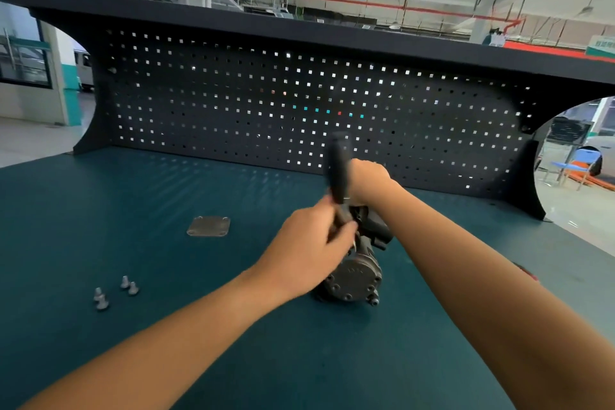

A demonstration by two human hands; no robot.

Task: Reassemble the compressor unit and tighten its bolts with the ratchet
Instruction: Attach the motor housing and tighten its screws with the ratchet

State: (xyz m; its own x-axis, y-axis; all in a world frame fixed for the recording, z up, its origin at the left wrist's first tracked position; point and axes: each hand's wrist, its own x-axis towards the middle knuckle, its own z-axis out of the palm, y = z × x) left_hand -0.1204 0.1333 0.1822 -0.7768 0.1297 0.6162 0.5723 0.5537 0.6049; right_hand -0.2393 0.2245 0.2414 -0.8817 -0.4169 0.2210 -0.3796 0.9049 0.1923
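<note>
Head view, left fingers: curled and pinched round the lower shaft of the ratchet, just above the compressor unit.
Left hand: held over the unit's near end, partly covering it.
Right hand: closed against the dark, upright ratchet handle; through the blur it appears to be wrapped round it.
Compressor unit: one, laid on the green mat at centre, its round end plate turned toward the camera.
Cover plate: one, laid flat on the mat, well left of the unit.
Bolts: four counted, loose at near left, in two close pairs.
Pegboard: one, black, set behind the mat.
</note>
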